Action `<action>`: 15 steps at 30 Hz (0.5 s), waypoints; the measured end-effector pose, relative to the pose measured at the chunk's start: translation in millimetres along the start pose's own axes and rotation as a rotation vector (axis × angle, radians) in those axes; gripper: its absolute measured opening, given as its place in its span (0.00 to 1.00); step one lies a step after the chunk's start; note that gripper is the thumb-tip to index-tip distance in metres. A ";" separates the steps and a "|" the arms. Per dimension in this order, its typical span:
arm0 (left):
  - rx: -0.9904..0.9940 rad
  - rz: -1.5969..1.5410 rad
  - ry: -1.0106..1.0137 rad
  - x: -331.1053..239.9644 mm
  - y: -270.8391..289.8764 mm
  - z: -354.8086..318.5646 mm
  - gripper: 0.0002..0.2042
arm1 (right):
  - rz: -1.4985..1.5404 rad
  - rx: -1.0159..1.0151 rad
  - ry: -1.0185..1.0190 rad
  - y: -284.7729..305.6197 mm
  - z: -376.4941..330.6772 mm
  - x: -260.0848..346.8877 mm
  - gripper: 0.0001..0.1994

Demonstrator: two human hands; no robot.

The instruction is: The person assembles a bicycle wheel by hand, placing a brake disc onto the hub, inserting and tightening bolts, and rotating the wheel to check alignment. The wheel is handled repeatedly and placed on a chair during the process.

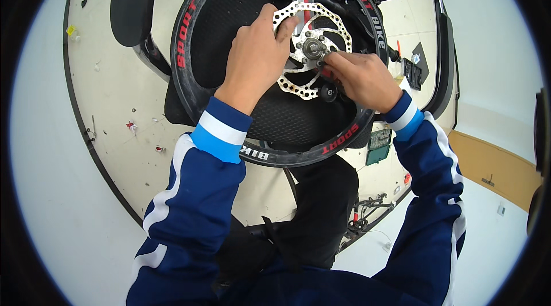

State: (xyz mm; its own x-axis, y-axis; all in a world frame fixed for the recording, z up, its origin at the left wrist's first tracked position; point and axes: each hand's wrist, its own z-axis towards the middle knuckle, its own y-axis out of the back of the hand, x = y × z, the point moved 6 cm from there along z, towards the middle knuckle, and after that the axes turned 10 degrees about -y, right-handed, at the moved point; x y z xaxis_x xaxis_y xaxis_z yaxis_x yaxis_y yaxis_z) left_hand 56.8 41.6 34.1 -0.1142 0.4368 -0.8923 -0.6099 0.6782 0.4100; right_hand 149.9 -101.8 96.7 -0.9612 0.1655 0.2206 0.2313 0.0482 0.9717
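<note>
On the wheel [293, 158], the brake disc [297, 55] sits around the hub [313, 48], several bolts [308, 34] apparently seated, tightening perhaps left. Left fingers [285, 29] pinch the disc's edge; right fingers [337, 63] bunch beside the hub, their hold hidden.

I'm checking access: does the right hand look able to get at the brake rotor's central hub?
Likely yes: the right hand is close beside the central hub, and nothing covers its middle.
</note>
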 end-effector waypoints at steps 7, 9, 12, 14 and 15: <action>-0.012 0.097 0.076 -2.9 -6.2 -0.7 0.24 | -0.203 0.006 0.264 -1.8 5.3 0.5 0.12; -0.062 0.102 0.104 -2.2 -7.4 -1.4 0.23 | -0.128 -0.065 0.229 -3.8 3.0 0.9 0.12; -0.160 0.106 0.145 -0.5 -7.2 -3.4 0.23 | -0.094 -0.127 0.115 -11.2 -3.0 2.3 0.11; -0.179 0.095 0.155 -1.2 -6.5 -4.3 0.23 | -0.079 -0.173 0.018 -15.8 -7.3 4.7 0.10; -0.187 0.089 0.159 -2.1 -6.1 -5.3 0.23 | -0.071 -0.199 -0.026 -17.9 -10.0 6.9 0.10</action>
State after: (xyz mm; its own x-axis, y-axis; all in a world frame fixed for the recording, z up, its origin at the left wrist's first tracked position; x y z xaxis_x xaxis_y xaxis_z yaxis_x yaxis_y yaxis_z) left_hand 56.6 33.4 32.5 -0.2872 0.3812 -0.8788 -0.7246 0.5136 0.4596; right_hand 137.6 -111.3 81.7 -0.9692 0.1945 0.1513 0.1264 -0.1347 0.9828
